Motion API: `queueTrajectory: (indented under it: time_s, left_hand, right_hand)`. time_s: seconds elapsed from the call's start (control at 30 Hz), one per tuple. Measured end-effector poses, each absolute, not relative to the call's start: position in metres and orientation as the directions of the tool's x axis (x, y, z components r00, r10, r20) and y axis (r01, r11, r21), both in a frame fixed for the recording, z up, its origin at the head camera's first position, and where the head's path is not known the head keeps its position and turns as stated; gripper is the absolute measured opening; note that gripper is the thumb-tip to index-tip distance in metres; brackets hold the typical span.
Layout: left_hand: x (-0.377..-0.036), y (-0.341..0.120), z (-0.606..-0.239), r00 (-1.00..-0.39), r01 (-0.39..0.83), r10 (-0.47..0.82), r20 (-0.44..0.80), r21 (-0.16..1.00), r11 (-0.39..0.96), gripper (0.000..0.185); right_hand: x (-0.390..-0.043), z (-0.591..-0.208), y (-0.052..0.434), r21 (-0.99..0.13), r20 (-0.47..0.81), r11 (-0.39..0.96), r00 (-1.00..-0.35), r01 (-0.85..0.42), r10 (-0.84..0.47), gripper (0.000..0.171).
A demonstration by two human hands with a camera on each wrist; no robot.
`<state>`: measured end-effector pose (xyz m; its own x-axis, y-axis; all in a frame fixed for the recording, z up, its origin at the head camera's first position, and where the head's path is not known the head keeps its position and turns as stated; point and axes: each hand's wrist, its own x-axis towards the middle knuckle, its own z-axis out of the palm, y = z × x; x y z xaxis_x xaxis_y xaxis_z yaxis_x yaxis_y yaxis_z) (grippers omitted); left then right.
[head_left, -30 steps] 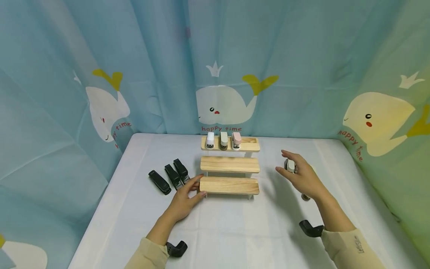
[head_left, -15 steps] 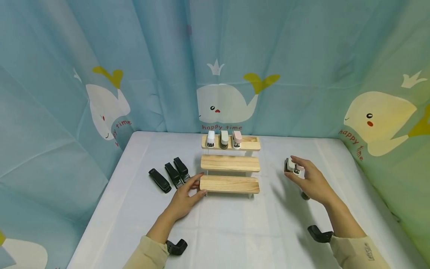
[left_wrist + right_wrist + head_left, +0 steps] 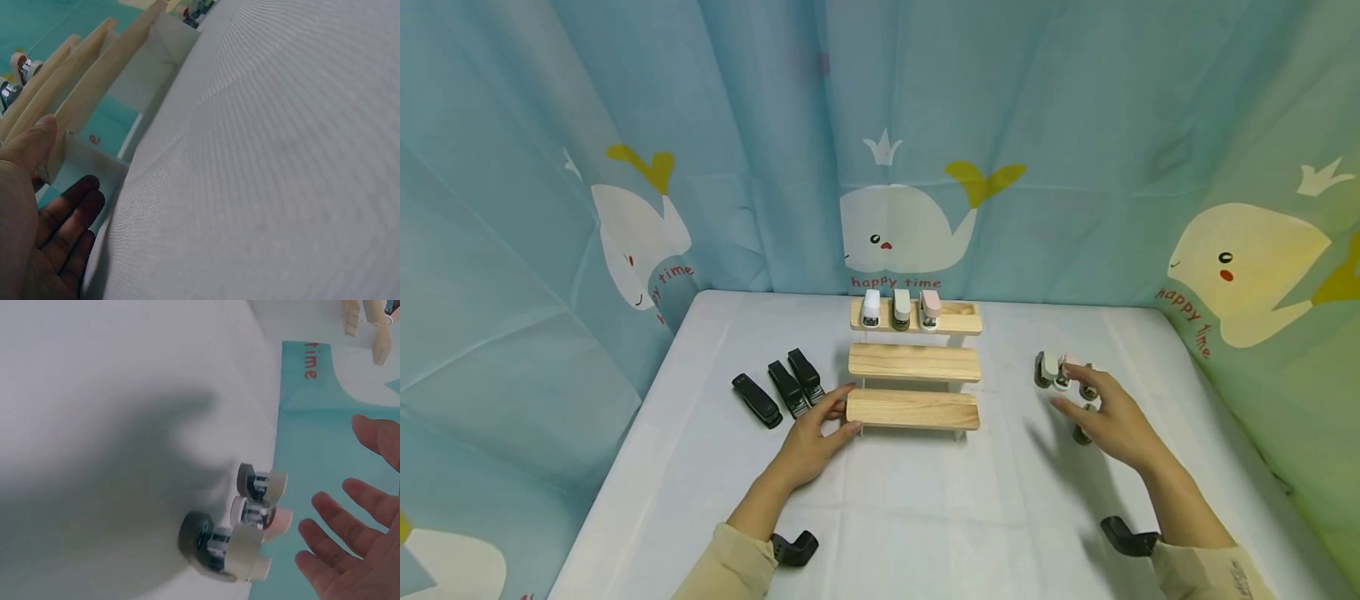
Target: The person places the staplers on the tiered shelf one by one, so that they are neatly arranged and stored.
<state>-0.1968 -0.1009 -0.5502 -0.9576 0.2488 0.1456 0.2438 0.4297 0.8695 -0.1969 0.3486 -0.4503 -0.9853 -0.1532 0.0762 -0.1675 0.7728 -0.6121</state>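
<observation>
While the right hand (image 3: 1108, 417) hovers over the bench (image 3: 925, 517) with its fingers spread and relaxed, holding nothing, a cluster of small staplers (image 3: 1060, 373) stands just beyond its fingertips. The wrist view shows three of them huddled together on end: stubby bodies in grey, white and pale pink, each with a shiny metal middle and a rounded dark or pale cap, the pink one (image 3: 275, 520) nearest the fingers (image 3: 337, 515). One more small stapler (image 3: 1082, 434) is partly hidden under the hand, so its colour is unclear.

Further off to the hand's left stands a three-step wooden rack (image 3: 913, 367), with three more small staplers (image 3: 900, 309) in white, grey and pink upright on its top step. The left hand (image 3: 816, 433) rests flat beside the lowest step, thumb against its end and fingers straight, gripping nothing. Just beyond that hand, three black staplers (image 3: 778, 390) lie side by side on the white cloth.
</observation>
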Motion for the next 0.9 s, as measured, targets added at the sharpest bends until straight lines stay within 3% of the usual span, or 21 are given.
queueTrajectory:
  time_s: [0.9]
  left_hand:
    - [-0.199, -0.101, -0.551, -0.959, 0.234, 0.251, 0.132, 0.870, 0.435, 0.065]
  right_hand:
    - [-0.183, -0.462, 0.377, -0.612, 0.029, 0.781, -0.991, -0.122, -0.133, 0.062]
